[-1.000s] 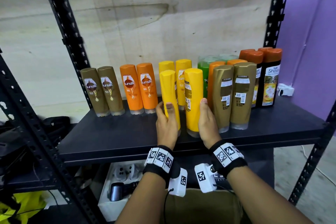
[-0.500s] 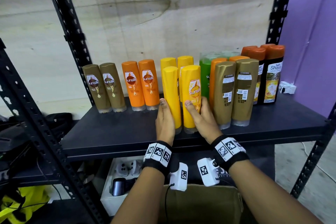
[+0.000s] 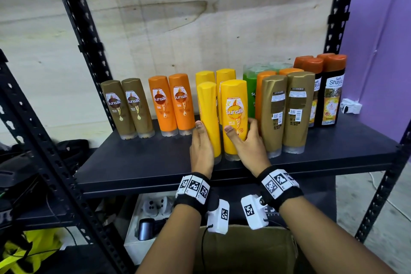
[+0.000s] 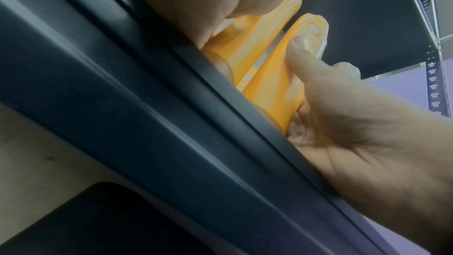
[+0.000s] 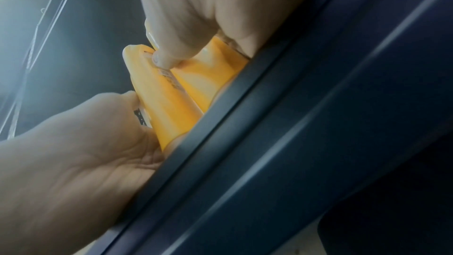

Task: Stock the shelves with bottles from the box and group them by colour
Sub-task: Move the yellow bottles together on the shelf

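Two yellow bottles stand upright near the front edge of the shelf (image 3: 138, 162), long axes vertical, clear caps down. My left hand (image 3: 201, 151) wraps the left bottle (image 3: 209, 118), thumb at its 9 o'clock side; this bottle presents its narrow edge to me. My right hand (image 3: 249, 149) curls round the right bottle (image 3: 234, 115), thumb across the front below the "sunsilk" label, fingers at its 3 o'clock side; its label faces me. The two stand just beside each other, a thin gap between them in the left wrist view. At 12 o'clock behind them stand two more yellow bottles (image 3: 225, 75). At 9 o'clock, two orange bottles (image 3: 171, 104), then two brown bottles (image 3: 126, 109). At 3 o'clock, two gold bottles (image 3: 287, 113) with back labels outward, just beside my right fingers; behind these a green bottle (image 3: 249, 87), and farther right, dark bottles (image 3: 331, 91) with orange caps.
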Demonstrator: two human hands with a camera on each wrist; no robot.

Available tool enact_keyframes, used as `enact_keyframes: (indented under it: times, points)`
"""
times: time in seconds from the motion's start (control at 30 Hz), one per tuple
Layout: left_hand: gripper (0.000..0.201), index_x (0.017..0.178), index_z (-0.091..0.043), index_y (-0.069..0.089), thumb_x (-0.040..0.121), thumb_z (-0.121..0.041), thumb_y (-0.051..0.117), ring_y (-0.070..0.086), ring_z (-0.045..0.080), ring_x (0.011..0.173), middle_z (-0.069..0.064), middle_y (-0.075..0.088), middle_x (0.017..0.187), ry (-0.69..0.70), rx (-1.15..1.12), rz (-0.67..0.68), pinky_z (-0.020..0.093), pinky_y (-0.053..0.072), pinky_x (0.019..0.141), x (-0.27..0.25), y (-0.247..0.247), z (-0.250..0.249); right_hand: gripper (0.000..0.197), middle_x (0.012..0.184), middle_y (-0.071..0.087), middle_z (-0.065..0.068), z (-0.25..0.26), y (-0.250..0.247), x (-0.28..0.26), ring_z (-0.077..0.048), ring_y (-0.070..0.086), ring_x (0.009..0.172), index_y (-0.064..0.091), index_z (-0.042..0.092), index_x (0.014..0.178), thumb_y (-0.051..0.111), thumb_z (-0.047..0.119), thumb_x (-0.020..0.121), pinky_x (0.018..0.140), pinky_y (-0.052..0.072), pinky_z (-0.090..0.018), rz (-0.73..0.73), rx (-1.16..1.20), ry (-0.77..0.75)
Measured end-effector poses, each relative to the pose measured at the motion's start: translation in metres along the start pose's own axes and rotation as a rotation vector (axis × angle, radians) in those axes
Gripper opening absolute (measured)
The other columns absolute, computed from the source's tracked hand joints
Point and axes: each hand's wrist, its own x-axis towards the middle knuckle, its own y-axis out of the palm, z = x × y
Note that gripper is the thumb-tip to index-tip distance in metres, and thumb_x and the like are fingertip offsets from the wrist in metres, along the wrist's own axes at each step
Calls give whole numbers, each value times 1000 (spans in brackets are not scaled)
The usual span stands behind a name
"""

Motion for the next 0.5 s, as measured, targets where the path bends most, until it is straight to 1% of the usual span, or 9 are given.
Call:
enact_keyframes:
  times: [0.07, 0.13, 0.17, 0.2, 0.23, 0.3, 0.37, 0.43, 0.5]
  points:
    - [84, 148, -42, 39, 82, -89, 17, 49, 13, 124, -7, 53, 140, 10, 13, -1, 39, 37, 109, -2, 1, 0, 58, 103, 61, 31, 0, 0, 0, 27, 56, 86, 42, 40, 122, 53, 77, 79, 67, 42, -2, 6, -5, -3]
    - [55, 121, -58, 47, 83, -87, 19, 53, 2, 107, -22, 56, 118, 28, 51, -15, 32, 37, 97, -4, 1, -2, 56, 106, 61, 33, -2, 1, 0, 22, 58, 90, 47, 39, 123, 46, 78, 83, 79, 44, -12, -7, 13, -17]
    - [44, 109, -61, 47, 84, -86, 21, 53, -2, 101, -25, 55, 111, 32, 72, -21, 30, 37, 94, -4, 2, -3, 58, 108, 62, 32, -3, 1, 0, 17, 59, 93, 48, 38, 123, 42, 80, 84, 85, 46, -19, -11, 22, -20]
    - [40, 107, -60, 45, 85, -85, 23, 53, -2, 101, -24, 56, 114, 43, 80, -22, 31, 37, 94, -3, 2, -2, 61, 109, 62, 31, -3, 1, -1, 13, 59, 96, 49, 38, 123, 39, 83, 83, 90, 47, -24, -11, 24, -16]
    - [41, 112, -57, 42, 86, -83, 26, 53, 2, 108, -19, 56, 123, 60, 82, -17, 33, 38, 98, -3, 2, -1, 64, 109, 62, 32, -3, 2, -1, 11, 59, 97, 49, 40, 123, 37, 87, 81, 92, 47, -26, -10, 24, -12]
    - [60, 132, -43, 41, 87, -80, 35, 50, 11, 126, -8, 51, 141, 114, 71, -21, 38, 40, 108, -1, 2, 4, 63, 104, 62, 38, -3, 1, -2, 15, 59, 96, 47, 46, 120, 34, 91, 78, 88, 45, -21, -7, 23, -11]
    - [69, 140, -34, 41, 87, -77, 41, 47, 13, 133, -4, 47, 147, 169, 57, -26, 39, 40, 112, 1, 2, 7, 57, 102, 60, 43, -1, 1, -2, 21, 57, 93, 46, 49, 118, 34, 90, 80, 84, 43, -18, -1, 18, -15]
    - [63, 133, -38, 47, 85, -80, 44, 48, 9, 131, -5, 47, 144, 212, 57, -23, 37, 40, 110, 2, 2, 9, 52, 103, 60, 41, -2, 1, -3, 19, 58, 93, 46, 49, 119, 35, 85, 83, 87, 44, -23, -1, 15, -19]
    - [62, 122, -43, 48, 78, -87, 47, 49, 0, 122, -6, 47, 137, 214, 49, -34, 31, 40, 103, 3, 2, 10, 53, 109, 61, 32, -3, 2, -2, 7, 61, 97, 45, 47, 122, 35, 83, 84, 93, 48, -30, 5, 15, -22]
